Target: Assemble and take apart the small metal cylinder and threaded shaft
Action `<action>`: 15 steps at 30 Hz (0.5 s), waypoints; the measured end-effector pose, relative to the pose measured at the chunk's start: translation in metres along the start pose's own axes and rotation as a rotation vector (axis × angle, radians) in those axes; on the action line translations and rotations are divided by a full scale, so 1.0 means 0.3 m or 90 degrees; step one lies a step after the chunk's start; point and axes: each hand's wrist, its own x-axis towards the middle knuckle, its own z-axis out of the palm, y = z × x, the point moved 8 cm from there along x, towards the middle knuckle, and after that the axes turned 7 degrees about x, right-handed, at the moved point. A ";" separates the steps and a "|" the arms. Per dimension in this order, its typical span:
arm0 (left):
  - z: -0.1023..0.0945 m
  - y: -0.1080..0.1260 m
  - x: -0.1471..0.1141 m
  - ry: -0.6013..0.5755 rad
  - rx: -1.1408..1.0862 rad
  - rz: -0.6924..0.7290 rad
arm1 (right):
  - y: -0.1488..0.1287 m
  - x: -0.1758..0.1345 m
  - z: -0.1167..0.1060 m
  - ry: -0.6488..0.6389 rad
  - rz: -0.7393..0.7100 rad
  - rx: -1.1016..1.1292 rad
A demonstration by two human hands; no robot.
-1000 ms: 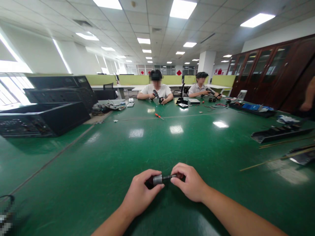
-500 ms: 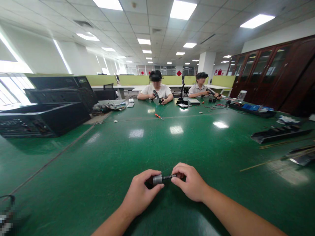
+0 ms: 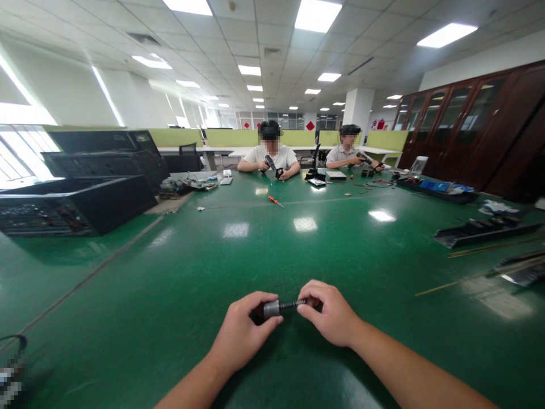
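Note:
Between my hands, above the near part of the green table [image 3: 272, 250], is a small part with a grey metal cylinder [image 3: 271, 308] and a thin dark shaft [image 3: 288, 305]. It looks like a small motor, lying roughly level. My left hand [image 3: 244, 329] is closed around the cylinder, thumb below and fingers above. With thumb and fingertips, my right hand [image 3: 330, 312] pinches the far right end of the shaft. The tip of the shaft is hidden by those fingers.
An orange screwdriver [image 3: 275, 201] lies mid-table. Black computer cases [image 3: 97, 204] stand at the left. Black trays [image 3: 481, 230] and thin rods [image 3: 455, 281] lie at the right. Across the table sit two people, one [image 3: 269, 156] holding a power drill [image 3: 271, 163].
Both hands keep their hold on the motor-like part. Only a very slight shift of my hands shows.

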 end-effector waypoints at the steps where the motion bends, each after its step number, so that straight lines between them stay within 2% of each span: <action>1: 0.000 0.000 0.000 0.000 0.000 -0.001 | 0.001 0.000 -0.001 0.000 0.001 0.000; 15: 0.007 -0.016 -0.003 -0.005 -0.005 -0.025 | 0.011 -0.001 -0.005 0.001 0.001 0.004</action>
